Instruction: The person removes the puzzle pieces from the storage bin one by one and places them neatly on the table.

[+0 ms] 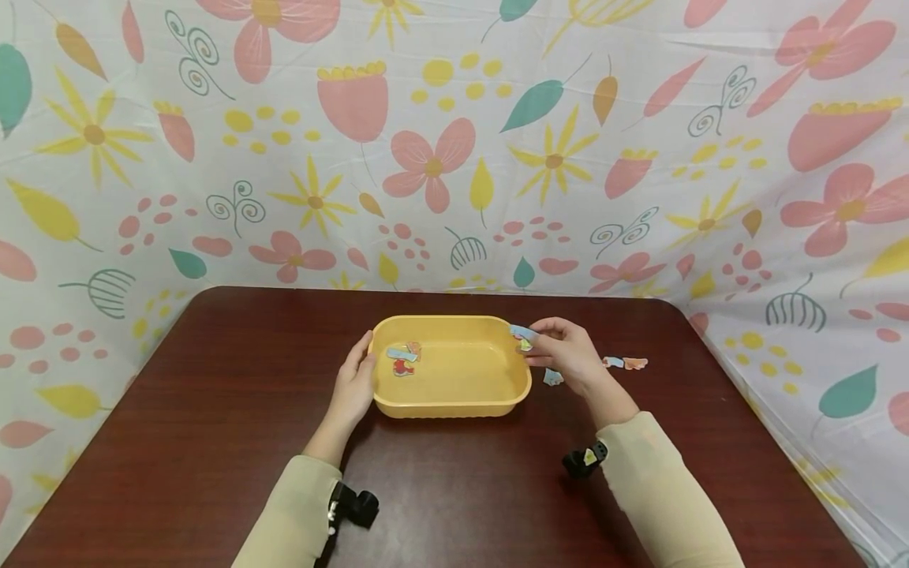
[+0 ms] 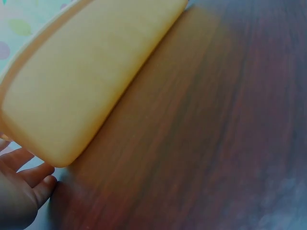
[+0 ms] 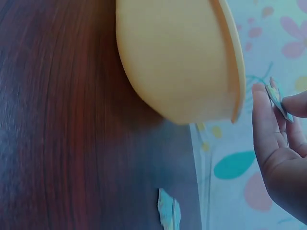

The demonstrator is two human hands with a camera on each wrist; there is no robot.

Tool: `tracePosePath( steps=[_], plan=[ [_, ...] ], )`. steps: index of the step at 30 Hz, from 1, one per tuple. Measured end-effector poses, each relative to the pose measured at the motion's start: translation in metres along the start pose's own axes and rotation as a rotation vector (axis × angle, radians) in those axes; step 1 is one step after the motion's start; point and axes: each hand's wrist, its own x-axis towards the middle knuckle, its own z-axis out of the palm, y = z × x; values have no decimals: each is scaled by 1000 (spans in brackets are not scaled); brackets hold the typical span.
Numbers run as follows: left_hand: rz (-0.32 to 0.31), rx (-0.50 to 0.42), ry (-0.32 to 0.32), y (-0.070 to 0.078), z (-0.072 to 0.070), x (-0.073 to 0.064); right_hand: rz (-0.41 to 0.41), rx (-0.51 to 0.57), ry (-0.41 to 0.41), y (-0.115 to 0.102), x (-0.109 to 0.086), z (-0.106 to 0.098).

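A yellow plastic tray (image 1: 451, 410) sits on the table. My left hand (image 1: 353, 384) is at the tray's left end, its fairly straight fingers (image 2: 36, 175) touching the outer wall. Above the tray's right rim, my right hand (image 1: 564, 355) pinches a thin, flat light-blue puzzle piece (image 1: 523, 332) between thumb and fingers; the right wrist view shows this puzzle piece (image 3: 278, 101) nearly edge-on. Inside the tray, toward its left end, lie a few printed pieces: a light-blue strip (image 1: 402, 354), a red piece (image 1: 403, 368) and an orange one (image 1: 413, 346).
Beside the tray's right end a light-blue piece (image 1: 552, 378) lies on the dark wooden table (image 1: 440, 489). Farther right, past the right hand, are an orange piece (image 1: 635, 364) and a blue-white piece (image 1: 614, 362). A flower-patterned curtain (image 1: 433, 237) hangs behind the table.
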Motion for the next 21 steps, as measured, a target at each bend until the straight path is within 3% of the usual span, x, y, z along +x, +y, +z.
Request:
tracePosePath(
  steps=[13, 21],
  plan=[
    [-10, 0, -5, 1, -1, 1, 25, 1, 131, 21, -14, -36],
    [-8, 11, -5, 2, -2, 0, 21, 119, 190, 38, -26, -50]
  ],
)
